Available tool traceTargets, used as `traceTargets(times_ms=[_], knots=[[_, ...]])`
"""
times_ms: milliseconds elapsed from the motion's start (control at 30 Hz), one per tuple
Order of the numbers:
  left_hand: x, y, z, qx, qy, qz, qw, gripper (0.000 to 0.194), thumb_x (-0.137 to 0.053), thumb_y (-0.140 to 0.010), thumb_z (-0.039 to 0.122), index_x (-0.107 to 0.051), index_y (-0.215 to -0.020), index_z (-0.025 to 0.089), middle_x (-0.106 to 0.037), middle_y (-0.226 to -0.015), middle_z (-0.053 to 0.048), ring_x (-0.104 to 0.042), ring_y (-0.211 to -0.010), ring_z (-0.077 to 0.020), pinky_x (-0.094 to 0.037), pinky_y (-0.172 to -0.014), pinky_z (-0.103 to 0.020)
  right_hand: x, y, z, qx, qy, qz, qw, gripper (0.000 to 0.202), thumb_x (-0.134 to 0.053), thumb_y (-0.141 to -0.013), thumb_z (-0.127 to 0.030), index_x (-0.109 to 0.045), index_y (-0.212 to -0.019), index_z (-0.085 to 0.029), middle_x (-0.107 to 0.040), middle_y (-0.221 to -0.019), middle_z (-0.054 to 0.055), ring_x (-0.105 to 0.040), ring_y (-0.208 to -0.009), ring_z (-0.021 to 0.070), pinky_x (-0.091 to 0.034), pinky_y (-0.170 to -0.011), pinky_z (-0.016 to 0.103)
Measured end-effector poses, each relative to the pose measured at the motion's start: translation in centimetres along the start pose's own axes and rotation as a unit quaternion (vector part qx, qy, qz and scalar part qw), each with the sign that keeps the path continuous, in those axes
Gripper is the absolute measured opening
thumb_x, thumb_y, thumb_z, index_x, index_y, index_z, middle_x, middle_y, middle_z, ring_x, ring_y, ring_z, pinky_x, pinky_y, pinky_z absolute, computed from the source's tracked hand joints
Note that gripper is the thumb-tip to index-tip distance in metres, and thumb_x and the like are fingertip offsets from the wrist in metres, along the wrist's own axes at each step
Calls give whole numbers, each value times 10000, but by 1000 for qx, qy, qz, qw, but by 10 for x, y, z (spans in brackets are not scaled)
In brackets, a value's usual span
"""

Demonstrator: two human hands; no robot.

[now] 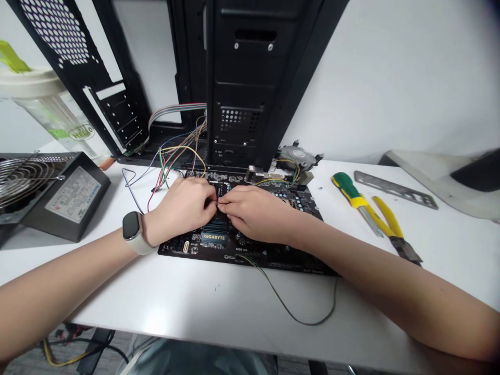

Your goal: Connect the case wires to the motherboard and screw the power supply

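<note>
Drinking cup of clear plastic with an off-white lid stands at the far left, behind a black metal power supply with a wire fan grille. Next come thin multicoloured wires, trailing from the tall black metal computer case towards the board.

The left hand, a pale-banded watch at its wrist, is closed at thumb and forefinger over the black printed motherboard, which lies flat on the white table in front of the case. The right hand meets it there, fingers close together; whether it grips, and what either hand may pinch, I cannot tell.

The step seems to be fine fingertip work near the dark blue GIGABYTE heatsink. The next move calls, I judge, for light, well-aligned pressure, with the board kept from sliding.

A thin dark cable loops off the board's near edge. Further right lie a green-and-yellow screwdriver, yellow-handled pliers and a slotted grey metal plate, all untouched.
</note>
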State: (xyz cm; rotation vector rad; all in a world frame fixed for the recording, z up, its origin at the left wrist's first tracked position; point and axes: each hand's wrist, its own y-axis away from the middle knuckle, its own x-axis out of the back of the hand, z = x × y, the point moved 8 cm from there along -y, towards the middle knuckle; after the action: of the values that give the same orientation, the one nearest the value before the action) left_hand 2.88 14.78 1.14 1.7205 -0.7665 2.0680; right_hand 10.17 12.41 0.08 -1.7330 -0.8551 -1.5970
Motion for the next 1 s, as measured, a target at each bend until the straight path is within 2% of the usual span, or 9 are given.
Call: traceTargets(times_ms=[200,533,633,800,900,1000], knots=[[-1,-1,8,-11,-75,-30,997,216,-438,-829,198,-641,-764,162,-658,-810,-83,-639,-813,-271,-480,-740,-399,-2,-1,1,-12,2,-21,1000,359,-419,-911,-135,-684,-1146,-75,-670,-1177,137,-587,-1104,288,-452,-992,452],[-3,-4,10,21,-91,-37,995,244,-444,-829,245,-671,-805,158,-679,-833,-108,-650,-872,-317,-500,-768,-447,0,-1,-1,-10,10,-36,999,328,-425,-899,-127,-704,-1063,-73,-677,-1127,144,-590,-1076,259,-432,-977,411],[-3,-4,11,15,-90,-33,995,243,-448,-829,249,-672,-806,156,-678,-832,-110,-648,-866,-314,-501,-780,-450,1,-2,-1,-6,13,-34,999,321,-427,-896,-128,-709,-1041,-77,-684,-1106,148,-599,-1059,254,-432,-964,408],[-2,0,7,6,-56,-28,998,216,-443,-815,192,-651,-767,159,-669,-801,-95,-638,-817,-268,-494,-782,-402,-1,-1,-1,-6,23,-41,999,342,-424,-902,-134,-689,-1113,-78,-671,-1168,140,-595,-1099,274,-434,-975,425],[5,3,1,1,-11,-2,1000,223,-426,-819,181,-641,-764,158,-660,-780,-80,-622,-772,-230,-481,-749,-356,0,0,-3,-2,28,-35,999,350,-426,-903,-127,-684,-1135,-81,-665,-1190,143,-599,-1098,274,-445,-970,430],[25,12,7,-3,5,65,998,236,-395,-822,175,-620,-754,158,-642,-738,-67,-580,-697,-199,-444,-680,-334,3,0,-5,0,24,-27,999,327,-442,-898,-117,-698,-1098,-82,-683,-1139,144,-613,-1066,267,-467,-949,430]])
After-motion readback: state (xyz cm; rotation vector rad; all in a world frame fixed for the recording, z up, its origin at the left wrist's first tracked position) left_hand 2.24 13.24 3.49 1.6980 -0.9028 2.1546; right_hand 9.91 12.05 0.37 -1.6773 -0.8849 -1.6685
